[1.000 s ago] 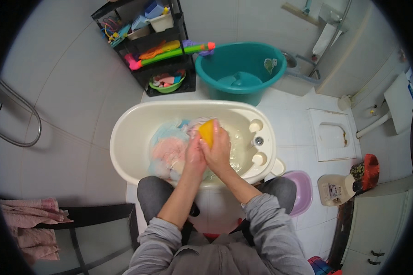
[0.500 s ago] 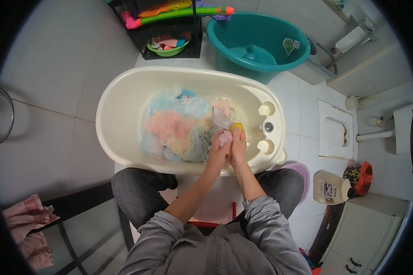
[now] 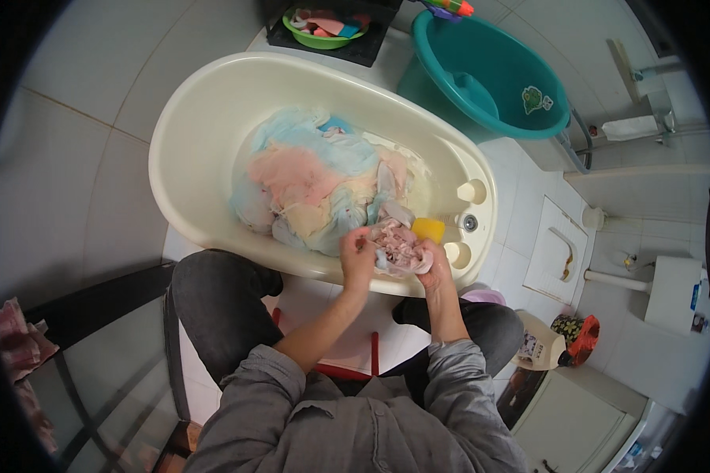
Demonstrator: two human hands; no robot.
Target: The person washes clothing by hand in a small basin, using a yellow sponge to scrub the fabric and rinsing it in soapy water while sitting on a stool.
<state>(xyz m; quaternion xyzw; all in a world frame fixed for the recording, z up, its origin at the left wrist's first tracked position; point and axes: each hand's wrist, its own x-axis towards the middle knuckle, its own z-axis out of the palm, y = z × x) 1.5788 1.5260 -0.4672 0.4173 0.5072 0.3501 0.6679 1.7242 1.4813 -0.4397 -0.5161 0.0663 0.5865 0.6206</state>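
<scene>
Over the near right part of a cream baby bathtub (image 3: 193,102), I stretch a small pinkish crumpled cloth garment (image 3: 398,246) between both hands. My left hand (image 3: 358,256) is closed on its left edge, fingers curled. My right hand (image 3: 436,266) grips its right edge, with the thumb on the cloth. Just beyond the right hand is a yellow block like a soap bar (image 3: 428,229); I cannot tell what it rests on. Wet clothes (image 3: 308,177) in pale blue, pink and yellow lie heaped in the tub, left of my hands.
A teal tub (image 3: 481,71) stands behind the bathtub, beside a black rack (image 3: 363,51) with a green basin (image 3: 323,39). To the right are a squat toilet (image 3: 556,252), a jug (image 3: 538,343) and a pink basin (image 3: 483,296). My knees flank the bathtub's near side.
My right hand has let go of the yellow block and taken the garment's edge. My hands have moved apart, spreading the garment. The view has turned and shifted.
</scene>
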